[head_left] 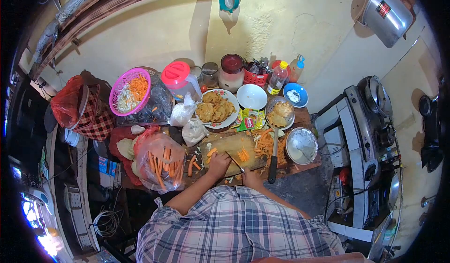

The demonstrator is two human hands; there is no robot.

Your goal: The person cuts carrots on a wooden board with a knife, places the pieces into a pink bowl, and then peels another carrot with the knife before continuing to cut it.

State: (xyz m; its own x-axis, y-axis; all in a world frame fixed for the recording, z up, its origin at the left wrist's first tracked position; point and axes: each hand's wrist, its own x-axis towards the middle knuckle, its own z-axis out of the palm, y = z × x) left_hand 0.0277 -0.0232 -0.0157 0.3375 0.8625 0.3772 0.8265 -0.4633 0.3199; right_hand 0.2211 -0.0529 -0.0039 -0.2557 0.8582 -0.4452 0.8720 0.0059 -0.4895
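Note:
My right hand [251, 178] is closed around the handle of a small knife [236, 162], whose thin blade slants up and left over the wooden cutting board [225, 143]. Left of the blade, my left hand [219, 165] rests on the board with its fingers curled together; what lies under them is hidden. Orange carrot pieces [211, 152] lie by its fingertips. Just beyond the blade is a small pile of cut carrot sticks [243, 154]. A larger knife [273, 157] with a black handle lies to the right, beside a heap of carrot shreds [267, 143].
A clear bag of carrots [161, 162] sits left of the board. Behind are a plate of fritters [214, 108], a white bowl [251, 97] and a pink basket of shredded vegetables [131, 91]. A metal bowl of white batter [301, 145] stands right, before the stove [363, 136].

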